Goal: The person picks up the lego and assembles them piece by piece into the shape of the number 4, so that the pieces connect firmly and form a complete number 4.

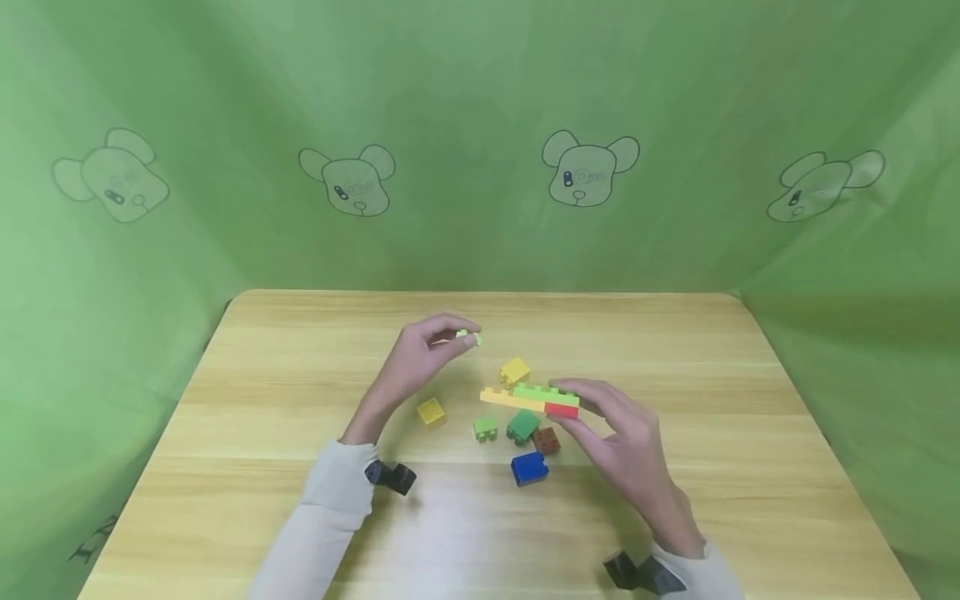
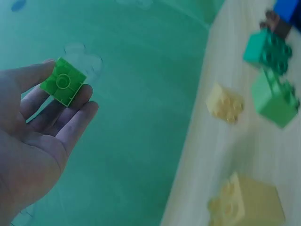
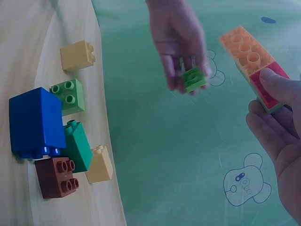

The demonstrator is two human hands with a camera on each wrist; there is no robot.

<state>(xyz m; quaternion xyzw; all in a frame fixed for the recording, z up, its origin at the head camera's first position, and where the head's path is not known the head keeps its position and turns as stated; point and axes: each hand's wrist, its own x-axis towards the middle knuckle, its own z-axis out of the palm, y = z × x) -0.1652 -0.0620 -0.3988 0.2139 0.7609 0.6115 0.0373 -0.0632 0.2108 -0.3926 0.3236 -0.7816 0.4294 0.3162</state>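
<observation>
My left hand (image 1: 420, 360) is raised at the back of the table and pinches a small light green toy brick (image 2: 63, 82) between thumb and fingers. Its hollow underside shows in the left wrist view. My right hand (image 1: 633, 437) holds a row of joined bricks level over the table by its right end. In that row an orange brick (image 1: 510, 402) and a red brick (image 1: 562, 410) lie side by side beneath a long light green brick (image 1: 551, 396). The thumb presses the red one from below. A gap separates the two hands.
Loose bricks lie on the wooden table (image 1: 247, 400): yellow (image 1: 515, 372), another yellow (image 1: 431, 412), light green (image 1: 485, 429), dark green (image 1: 523, 425), brown (image 1: 547, 440) and blue (image 1: 529, 469). A green curtain (image 1: 465, 250) surrounds the table's back and sides.
</observation>
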